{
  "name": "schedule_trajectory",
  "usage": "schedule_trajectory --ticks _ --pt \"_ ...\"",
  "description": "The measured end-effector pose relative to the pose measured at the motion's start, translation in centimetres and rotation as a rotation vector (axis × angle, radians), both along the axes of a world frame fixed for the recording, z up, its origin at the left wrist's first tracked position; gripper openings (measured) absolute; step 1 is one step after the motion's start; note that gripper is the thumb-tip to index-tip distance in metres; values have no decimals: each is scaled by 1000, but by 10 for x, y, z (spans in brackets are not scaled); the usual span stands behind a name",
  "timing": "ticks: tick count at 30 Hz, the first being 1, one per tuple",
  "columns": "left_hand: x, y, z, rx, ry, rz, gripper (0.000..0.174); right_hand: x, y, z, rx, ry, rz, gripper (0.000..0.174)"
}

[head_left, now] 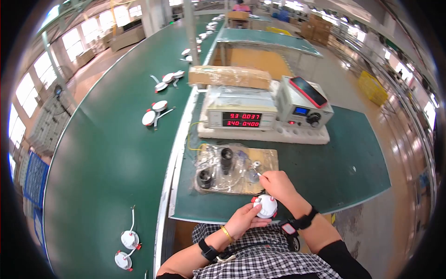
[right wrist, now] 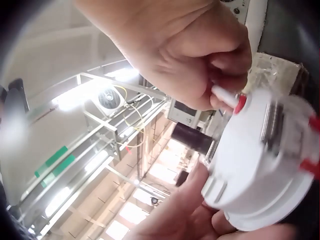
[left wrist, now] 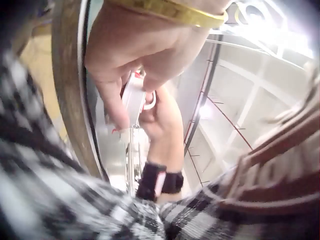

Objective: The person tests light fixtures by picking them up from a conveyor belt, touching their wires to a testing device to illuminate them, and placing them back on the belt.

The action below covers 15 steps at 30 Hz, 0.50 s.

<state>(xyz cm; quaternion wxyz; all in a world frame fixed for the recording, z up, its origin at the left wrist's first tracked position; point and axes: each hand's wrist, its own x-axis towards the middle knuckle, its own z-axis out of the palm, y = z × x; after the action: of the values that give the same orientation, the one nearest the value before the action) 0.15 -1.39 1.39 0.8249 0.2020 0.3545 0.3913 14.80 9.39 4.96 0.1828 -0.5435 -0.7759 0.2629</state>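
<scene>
A round white lamp (head_left: 266,206) with red clips is gripped at its rim by the left hand (head_left: 242,221), near the table's front edge. Above it, the right hand (head_left: 280,186) has its fingers curled round the lamp's white cable, beside the board (head_left: 237,184) with black sockets. In the right wrist view the cable leaves the lamp (right wrist: 260,155) through a red grommet into the right hand (right wrist: 200,55). The left wrist view shows the left hand (left wrist: 145,45) with thumb and fingers on either side of the lamp (left wrist: 133,102); the cable's end is hard to make out.
A power meter (head_left: 241,119) with red digits and a grey device (head_left: 304,111) carrying a red-edged phone (head_left: 308,92) stand behind the board on white foam. At left, a green belt (head_left: 107,172) bears several lamps, two of them (head_left: 129,239) near the front.
</scene>
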Motion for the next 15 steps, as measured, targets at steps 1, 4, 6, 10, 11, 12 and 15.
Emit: schedule_trajectory --ticks 1,4,6,10,11,12,15 --pt "-14 -7 6 44 60 -23 39 -2 -5 11 -168 169 52 28" --pt "-84 -36 21 164 345 113 36 7 -20 33 -359 487 -27 29" --pt "-151 -57 29 172 573 300 40 23 -20 35 -303 522 -50 25" --pt "-276 -99 58 129 1956 235 31 45 -12 24 -260 489 -156 22" --pt "-286 -100 57 168 2174 337 27 50 -11 21 -254 488 -145 22" --pt "-291 -94 67 207 2393 442 24 54 -11 17 -244 494 -169 22" --pt "-297 -25 78 359 2121 576 19 56 -10 9 -241 507 -208 22"
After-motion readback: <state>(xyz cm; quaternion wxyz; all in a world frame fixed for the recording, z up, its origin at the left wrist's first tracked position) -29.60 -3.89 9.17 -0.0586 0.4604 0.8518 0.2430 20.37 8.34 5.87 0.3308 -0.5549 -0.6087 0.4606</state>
